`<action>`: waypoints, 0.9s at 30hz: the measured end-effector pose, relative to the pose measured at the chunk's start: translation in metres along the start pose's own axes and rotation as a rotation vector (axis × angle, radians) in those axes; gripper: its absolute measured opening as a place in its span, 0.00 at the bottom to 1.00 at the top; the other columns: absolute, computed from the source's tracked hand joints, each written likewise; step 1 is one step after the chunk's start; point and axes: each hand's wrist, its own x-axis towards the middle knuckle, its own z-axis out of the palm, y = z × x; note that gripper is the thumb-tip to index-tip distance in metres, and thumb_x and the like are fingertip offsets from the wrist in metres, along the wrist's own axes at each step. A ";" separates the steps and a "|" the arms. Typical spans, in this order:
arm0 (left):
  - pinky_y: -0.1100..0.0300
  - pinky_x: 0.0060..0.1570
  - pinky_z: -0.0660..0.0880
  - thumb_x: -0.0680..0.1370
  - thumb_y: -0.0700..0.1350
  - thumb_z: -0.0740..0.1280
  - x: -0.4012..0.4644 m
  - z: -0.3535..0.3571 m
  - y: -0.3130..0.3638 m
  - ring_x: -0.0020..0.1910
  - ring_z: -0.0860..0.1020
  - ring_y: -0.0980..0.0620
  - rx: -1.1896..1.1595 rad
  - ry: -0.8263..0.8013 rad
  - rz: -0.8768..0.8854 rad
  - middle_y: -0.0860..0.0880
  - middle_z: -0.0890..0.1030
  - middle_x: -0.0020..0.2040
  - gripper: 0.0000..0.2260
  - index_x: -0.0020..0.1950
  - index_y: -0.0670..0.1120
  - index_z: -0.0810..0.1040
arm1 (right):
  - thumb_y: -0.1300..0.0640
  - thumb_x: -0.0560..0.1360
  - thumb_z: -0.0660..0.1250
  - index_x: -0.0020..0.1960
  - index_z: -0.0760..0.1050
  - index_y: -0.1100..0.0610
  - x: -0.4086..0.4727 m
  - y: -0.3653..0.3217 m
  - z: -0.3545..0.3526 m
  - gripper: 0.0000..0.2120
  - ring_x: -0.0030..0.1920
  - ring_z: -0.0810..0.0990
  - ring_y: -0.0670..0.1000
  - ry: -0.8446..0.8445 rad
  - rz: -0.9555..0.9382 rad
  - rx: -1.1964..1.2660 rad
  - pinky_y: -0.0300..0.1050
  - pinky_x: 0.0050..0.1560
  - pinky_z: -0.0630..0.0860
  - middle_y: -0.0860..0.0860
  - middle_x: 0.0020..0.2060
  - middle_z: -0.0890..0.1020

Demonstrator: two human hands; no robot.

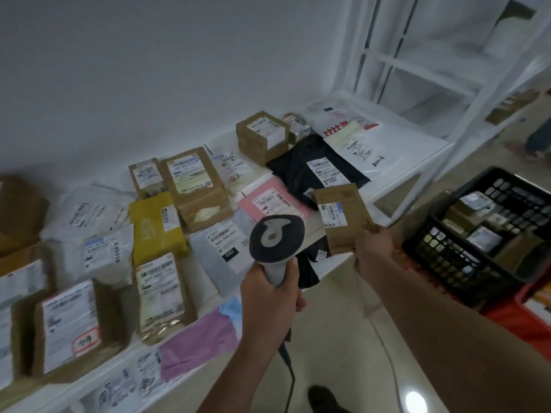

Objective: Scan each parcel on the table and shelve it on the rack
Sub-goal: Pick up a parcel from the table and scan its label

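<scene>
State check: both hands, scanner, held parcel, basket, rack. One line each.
Left hand: grips the scanner handle.
Grey-and-white handheld barcode scanner: held upright, head toward the table.
Right hand: pinches the parcel's lower corner.
Small brown cardboard parcel: lifted, label up.
Black plastic basket: holds several parcels.
White rack: visible shelves look bare.

Brown envelope (346, 216) with white label, grey-and-white scanner (275, 239), yellow parcel (156, 226), pink mailer (269, 201), black crate (489, 231)
</scene>
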 end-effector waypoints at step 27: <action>0.60 0.25 0.76 0.79 0.44 0.67 0.026 0.055 0.010 0.23 0.78 0.48 -0.062 0.357 -0.130 0.45 0.77 0.24 0.14 0.42 0.33 0.75 | 0.51 0.76 0.64 0.71 0.63 0.59 0.029 -0.055 0.081 0.27 0.66 0.63 0.64 -0.152 -0.731 -0.728 0.61 0.66 0.61 0.62 0.67 0.64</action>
